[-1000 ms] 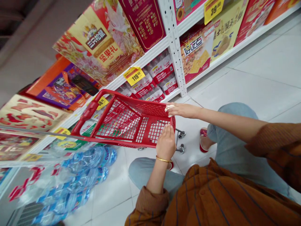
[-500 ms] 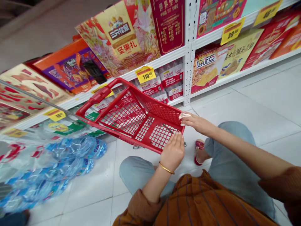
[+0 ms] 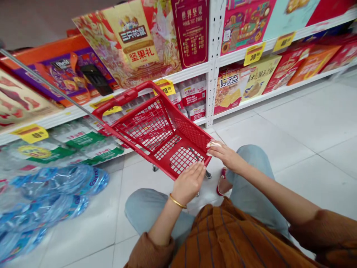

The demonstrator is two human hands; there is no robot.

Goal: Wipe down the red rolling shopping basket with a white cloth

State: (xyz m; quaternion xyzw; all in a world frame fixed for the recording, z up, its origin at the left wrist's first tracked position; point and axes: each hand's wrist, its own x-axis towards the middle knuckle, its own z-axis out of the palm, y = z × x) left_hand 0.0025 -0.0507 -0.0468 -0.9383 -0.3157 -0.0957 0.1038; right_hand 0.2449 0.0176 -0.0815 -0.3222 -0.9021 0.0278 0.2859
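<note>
A red plastic shopping cart [image 3: 192, 132] with a mesh basket stands in front of me, its handle toward the shelf. My left hand [image 3: 191, 179], with a gold bangle at the wrist, is closed over the near rim, fingers together and pointing into the basket; its thumb is hidden. At the right front corner, my right hand [image 3: 227, 155] presses a crumpled white tissue [image 3: 213, 144] against the rim. The basket's grid floor shows between the walls.
White shelves [image 3: 214, 74] carry boxed snacks and packs of bottled water. Large blue water bottles [image 3: 69, 182] lie on the floor at left. A thin metal pole [image 3: 52, 87] slants past the cart handle. My bent knees flank the cart on the tiled floor [image 3: 281, 128].
The view has turned to the right, so shelves and bottles appear farther left. Both hands stay on the same rim, with the tissue still in the right hand.
</note>
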